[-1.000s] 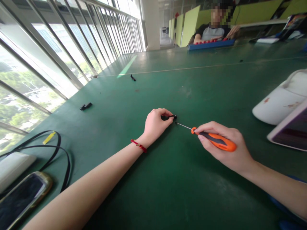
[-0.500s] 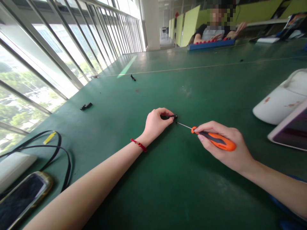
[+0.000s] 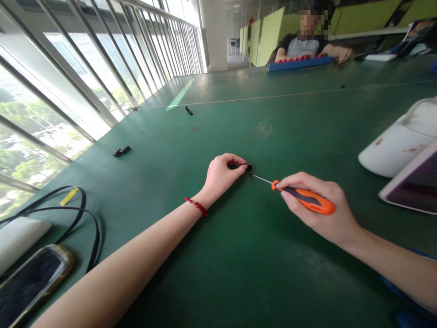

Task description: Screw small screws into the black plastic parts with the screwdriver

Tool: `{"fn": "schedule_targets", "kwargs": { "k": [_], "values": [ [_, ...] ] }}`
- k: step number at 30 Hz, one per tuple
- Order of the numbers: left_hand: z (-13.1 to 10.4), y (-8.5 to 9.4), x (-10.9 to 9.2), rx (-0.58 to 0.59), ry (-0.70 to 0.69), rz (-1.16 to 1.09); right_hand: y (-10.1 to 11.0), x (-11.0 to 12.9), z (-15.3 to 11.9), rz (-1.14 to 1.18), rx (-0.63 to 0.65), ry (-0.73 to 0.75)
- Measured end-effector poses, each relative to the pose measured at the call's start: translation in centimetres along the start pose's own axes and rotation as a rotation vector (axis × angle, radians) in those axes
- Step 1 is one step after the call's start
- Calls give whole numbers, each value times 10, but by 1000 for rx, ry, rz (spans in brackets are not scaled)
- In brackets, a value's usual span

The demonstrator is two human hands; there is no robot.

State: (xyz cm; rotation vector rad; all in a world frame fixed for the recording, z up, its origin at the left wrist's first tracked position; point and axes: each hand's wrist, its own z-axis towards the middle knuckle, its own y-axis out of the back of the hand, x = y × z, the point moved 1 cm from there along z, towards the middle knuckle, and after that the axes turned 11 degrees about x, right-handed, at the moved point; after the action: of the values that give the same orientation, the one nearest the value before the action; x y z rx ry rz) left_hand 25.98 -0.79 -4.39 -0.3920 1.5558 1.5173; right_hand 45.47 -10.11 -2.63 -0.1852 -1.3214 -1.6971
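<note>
My left hand [image 3: 223,173], with a red bracelet [image 3: 196,206] at its wrist, pinches a small black part [image 3: 249,166] just above the green table. Most of that part is hidden by the fingers, so its exact kind cannot be made out. Wrapped round the orange and black handle of a screwdriver [image 3: 303,197] is my right hand [image 3: 329,212]. The thin shaft points left, its tip just below the black part, close to a tiny dark speck [image 3: 251,175]. Whether tip and part touch I cannot tell.
Two small black pieces [image 3: 121,151] [image 3: 189,110] lie farther left on the green table [image 3: 280,264]. At left are a phone [image 3: 30,282], a white box and a black cable [image 3: 97,237]. A white container [image 3: 399,141] stands right. Across sits a person behind a blue tray [image 3: 300,64].
The black part has turned slightly in my left fingers, and a small gap now shows between it and the screwdriver tip. The person opposite has lowered a hand to the table.
</note>
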Motion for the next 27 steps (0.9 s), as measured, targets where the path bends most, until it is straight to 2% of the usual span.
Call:
{"fn": "schedule_targets", "kwargs": {
  "k": [4, 7, 12, 17, 27],
  "values": [
    [0, 0, -1, 10, 7, 41, 0, 1, 0, -13, -14, 6],
    [0, 0, -3, 0, -7, 90, 1, 3, 0, -22, -78, 2],
    [-5, -1, -8, -18, -132, 265, 2, 2, -1, -7, -196, -48],
    [-8, -4, -13, 18, -212, 404, 1, 1, 1, 6, -168, -48],
    [-10, -5, -17, 12, -189, 440, 1, 1, 1, 2, -167, -31]
  ]
}}
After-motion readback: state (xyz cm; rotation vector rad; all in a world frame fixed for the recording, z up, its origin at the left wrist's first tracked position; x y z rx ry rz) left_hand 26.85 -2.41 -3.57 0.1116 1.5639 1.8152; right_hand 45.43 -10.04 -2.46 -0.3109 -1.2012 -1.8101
